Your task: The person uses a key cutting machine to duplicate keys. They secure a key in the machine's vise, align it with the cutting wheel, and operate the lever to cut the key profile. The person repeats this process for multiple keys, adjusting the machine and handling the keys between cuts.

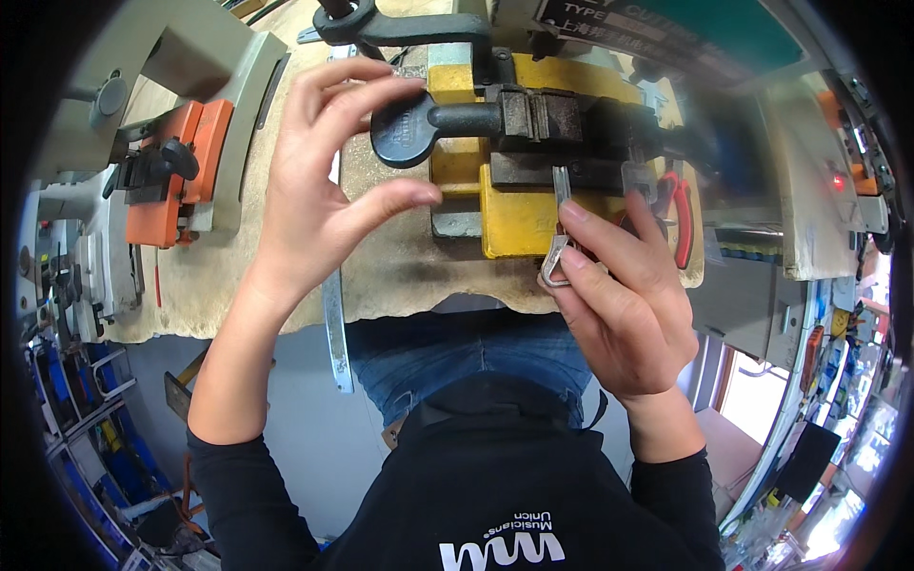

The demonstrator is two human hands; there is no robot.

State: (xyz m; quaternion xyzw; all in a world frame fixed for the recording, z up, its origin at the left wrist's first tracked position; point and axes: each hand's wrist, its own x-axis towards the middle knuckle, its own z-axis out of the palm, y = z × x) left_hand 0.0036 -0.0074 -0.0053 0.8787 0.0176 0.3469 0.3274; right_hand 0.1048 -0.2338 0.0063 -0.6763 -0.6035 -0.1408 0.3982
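My right hand (624, 295) pinches a silvery key (555, 264) by its bow between thumb and fingers. The key's blade points away from me, its tip at the front edge of a dark metal clamp (539, 116) on a yellow machine base (519, 224). Sticking out leftward from that clamp is a black knob with a flat round head (404, 128). My left hand (319, 171) curves around this head with thumb and fingers spread wide. Its fingertips are at the knob's upper edge, perhaps touching; the thumb stays apart below it.
Red-handled pliers (683, 219) lie right of the yellow base. A black lever arm (409, 29) crosses behind the clamp. Another machine with an orange carriage (181, 171) stands at the left. A long metal strip (335, 333) overhangs the worn bench's front edge (409, 295).
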